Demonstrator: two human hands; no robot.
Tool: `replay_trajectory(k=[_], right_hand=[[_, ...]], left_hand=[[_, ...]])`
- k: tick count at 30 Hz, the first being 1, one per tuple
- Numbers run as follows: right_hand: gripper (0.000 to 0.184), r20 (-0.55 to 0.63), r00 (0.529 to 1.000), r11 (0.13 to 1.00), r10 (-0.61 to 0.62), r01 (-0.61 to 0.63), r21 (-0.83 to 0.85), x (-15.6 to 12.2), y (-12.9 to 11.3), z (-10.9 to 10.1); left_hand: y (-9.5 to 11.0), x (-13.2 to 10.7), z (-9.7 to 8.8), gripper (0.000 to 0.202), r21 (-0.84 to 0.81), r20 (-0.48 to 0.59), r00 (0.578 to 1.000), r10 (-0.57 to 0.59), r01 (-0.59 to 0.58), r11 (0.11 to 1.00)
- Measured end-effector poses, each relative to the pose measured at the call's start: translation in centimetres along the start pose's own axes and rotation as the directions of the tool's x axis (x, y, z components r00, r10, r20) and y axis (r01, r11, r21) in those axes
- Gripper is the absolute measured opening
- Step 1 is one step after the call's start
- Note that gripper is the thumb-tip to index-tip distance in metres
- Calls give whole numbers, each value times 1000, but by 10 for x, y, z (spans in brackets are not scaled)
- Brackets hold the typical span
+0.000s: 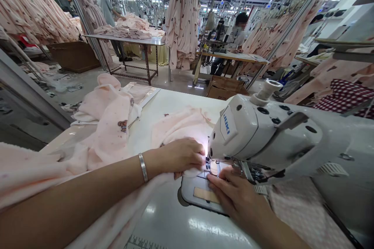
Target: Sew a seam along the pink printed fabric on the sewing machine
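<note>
Left hand (179,156) lies flat, fingers pressed down on the pink fabric (178,126), just left of the needle area of the white sewing machine (263,136). Not clenched, not gripping, just pinning the cloth to the surface (169,221). A silver bracelet (143,167) sits on the left wrist.

Right hand (233,192) rests in front of the machine head, fingers spread and laid flat, fingertips at the metal needle plate (201,194) and the cloth edge under the presser foot; whether it pinches the cloth cannot be told. A tan strip lies on the plate just beside the right fingers.

The pink fabric runs from under the needle back toward the far left of the surface, where it bunches in a heap (108,124) with a small dark print on it. More of it drapes over the near left edge, under the left forearm. The machine's lamp lights the spot between the two hands.

Machine body stretches along the right side of the surface, a white spool pin (266,91) on top.

Beyond the far edge: a cardboard box (223,86) on the floor, racks of hanging pink garments (182,15), a table with folded stacks (128,33), a seated person (238,35) at another machine, a standing person (105,6) further back.
</note>
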State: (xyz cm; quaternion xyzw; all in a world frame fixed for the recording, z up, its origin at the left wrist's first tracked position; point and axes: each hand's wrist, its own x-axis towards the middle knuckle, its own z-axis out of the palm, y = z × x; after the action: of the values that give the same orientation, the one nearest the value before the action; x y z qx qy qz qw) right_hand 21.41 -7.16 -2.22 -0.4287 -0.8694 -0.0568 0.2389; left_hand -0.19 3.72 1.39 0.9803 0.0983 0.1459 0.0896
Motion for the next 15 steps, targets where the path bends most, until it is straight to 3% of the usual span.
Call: replay_trajectory(k=[10, 13, 15], right_hand=[[23, 2, 1000, 1000, 13, -13, -17, 1, -1, 1], [22, 16, 1000, 1000, -22, 22, -2, 6, -12, -16], [22, 42, 997, 997, -68, 66, 31, 2, -27, -31]], left_hand=[[-14, 3, 2, 19, -4, 1, 992, -127, 127, 992], [10, -3, 0, 20, 45, 9, 982, -189, 189, 981], [48, -16, 1, 20, 97, 8, 967, -256, 254, 962]])
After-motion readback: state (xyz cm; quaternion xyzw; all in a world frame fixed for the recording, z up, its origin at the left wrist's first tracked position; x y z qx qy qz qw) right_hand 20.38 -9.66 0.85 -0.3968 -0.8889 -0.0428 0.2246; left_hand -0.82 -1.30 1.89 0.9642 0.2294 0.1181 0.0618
